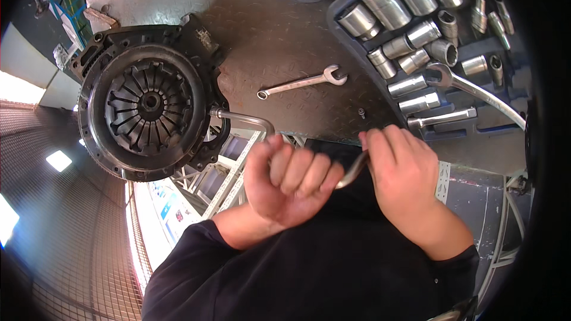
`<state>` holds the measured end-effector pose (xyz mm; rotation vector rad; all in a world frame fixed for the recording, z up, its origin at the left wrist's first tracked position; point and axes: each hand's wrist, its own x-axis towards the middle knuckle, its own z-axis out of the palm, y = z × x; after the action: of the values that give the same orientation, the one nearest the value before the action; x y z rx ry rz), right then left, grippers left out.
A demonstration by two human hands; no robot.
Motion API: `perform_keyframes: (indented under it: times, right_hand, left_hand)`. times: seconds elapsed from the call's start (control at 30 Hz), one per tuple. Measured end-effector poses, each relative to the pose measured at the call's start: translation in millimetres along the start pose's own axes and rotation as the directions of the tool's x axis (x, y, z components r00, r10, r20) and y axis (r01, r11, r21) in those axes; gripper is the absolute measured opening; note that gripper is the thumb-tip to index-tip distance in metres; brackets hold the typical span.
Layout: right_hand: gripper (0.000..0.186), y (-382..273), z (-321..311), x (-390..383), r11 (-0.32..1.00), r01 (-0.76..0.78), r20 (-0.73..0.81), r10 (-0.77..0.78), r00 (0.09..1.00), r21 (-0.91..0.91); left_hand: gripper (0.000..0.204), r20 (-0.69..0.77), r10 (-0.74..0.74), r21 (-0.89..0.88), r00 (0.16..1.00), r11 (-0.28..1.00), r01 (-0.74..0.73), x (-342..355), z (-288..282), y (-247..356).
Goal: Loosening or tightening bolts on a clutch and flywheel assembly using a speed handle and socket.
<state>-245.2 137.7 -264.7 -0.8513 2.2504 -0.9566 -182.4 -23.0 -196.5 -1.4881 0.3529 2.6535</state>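
Note:
A metal speed brace [247, 120] reaches sideways from a clutch pressure plate [148, 98], the socket on its tip meeting the plate's right rim. My left hand [291, 181] is closed around the brace's cranked middle. Farther along, the bent shaft comes out again and runs to my right hand [401, 169], whose fingers are curled over the other end. Beyond my hands lies a combination wrench [300, 85] on the metal bench top. A small bolt [361, 113] is on the bench just beyond my right hand.
At the right, a blue socket case [339, 18] holds several chrome sockets [410, 41], with another wrench [476, 89] lying across it. The steel bench [256, 35] has a tread pattern. Its near edge runs just past my hands. Wire mesh [65, 220] stands at the left.

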Motion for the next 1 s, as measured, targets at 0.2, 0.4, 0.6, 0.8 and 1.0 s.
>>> perform_keyframes:
  times: [0.2,0.4,0.6,0.8,1.0]
  right_hand:
    - [0.01,-22,-29,21,0.92,0.17,0.093,-0.146,0.985,-0.354]
    - [0.021,-39,-71,23,0.955,-0.036,0.411,0.161,0.897,-0.295]
    - [0.048,-18,-60,17,0.965,-0.116,0.211,0.167,0.963,-0.235]
    - [0.036,-9,-51,24,0.948,-0.229,0.203,0.274,0.94,-0.22]
    - [0.022,-26,-59,11,0.968,-0.169,0.085,0.187,0.979,-0.187]
  left_hand:
    - [0.053,-0.327,-0.211,-0.289,0.921,0.95,0.116,11,-42,-15]
    - [0.041,-0.296,-0.068,-0.462,0.953,0.883,-0.08,88,-43,-10]
    - [0.03,-0.124,0.121,-0.514,0.985,0.841,-0.168,85,14,21]
    - [0.031,-0.036,0.27,-0.432,0.962,0.864,-0.259,10,32,4]
    - [0.039,-0.249,0.099,-0.512,0.963,0.831,-0.218,-9,-49,-51]
